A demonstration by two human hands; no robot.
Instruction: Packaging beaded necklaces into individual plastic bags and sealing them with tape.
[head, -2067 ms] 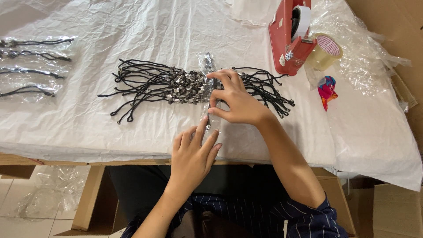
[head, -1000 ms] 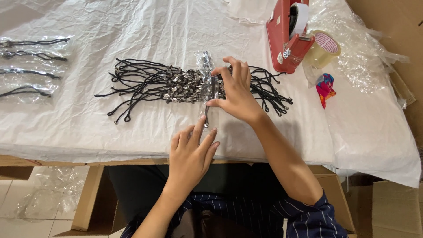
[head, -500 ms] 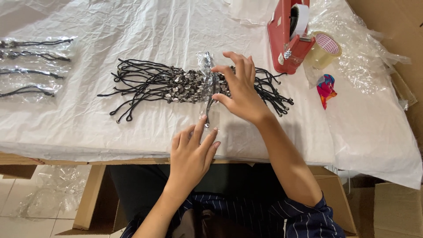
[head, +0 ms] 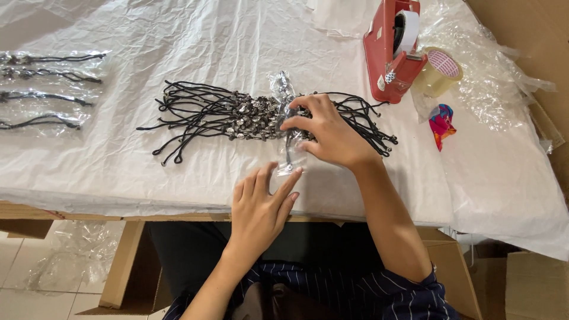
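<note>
A beaded cord is held inside a clear sleeve at a packing table.

The narrow clear plastic sleeve [head: 288, 127] is pinned flat at its near end by the left hand [head: 261, 204], fingers extended; its long axis runs away from the body. The right hand [head: 329, 133], nearer the pile of black beaded cords [head: 237, 112], is closed on the sleeve's middle. Bagged cords [head: 50, 89] are laid out far left; a red tape dispenser [head: 394, 50] stands right.

We lose the bagged cords [head: 35, 89] at the table's left edge (cut off), and the right hand [head: 332, 133] hides part of the clear bag [head: 287, 106].
</note>
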